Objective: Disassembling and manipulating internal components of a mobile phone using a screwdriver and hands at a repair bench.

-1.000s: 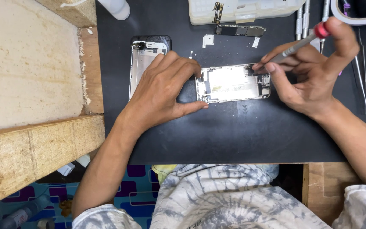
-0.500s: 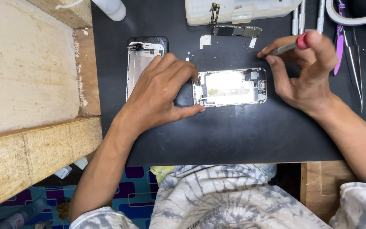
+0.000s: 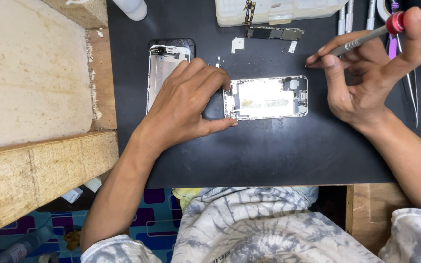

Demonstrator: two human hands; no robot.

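The right hand (image 3: 366, 78) has lifted its red-capped screwdriver (image 3: 361, 41), pinched in the fingers, off the opened phone chassis (image 3: 266, 97) toward the mat's (image 3: 269, 156) far edge. The left hand (image 3: 186, 104) presses flat, pinning the chassis mid-mat; screen assembly (image 3: 162, 73) and logic board (image 3: 275, 33) lie removed, smaller parts remain inside.

Detached phone screen (image 3: 164, 73), silver back up, black rim, lies left of opened phone (image 3: 267, 97).
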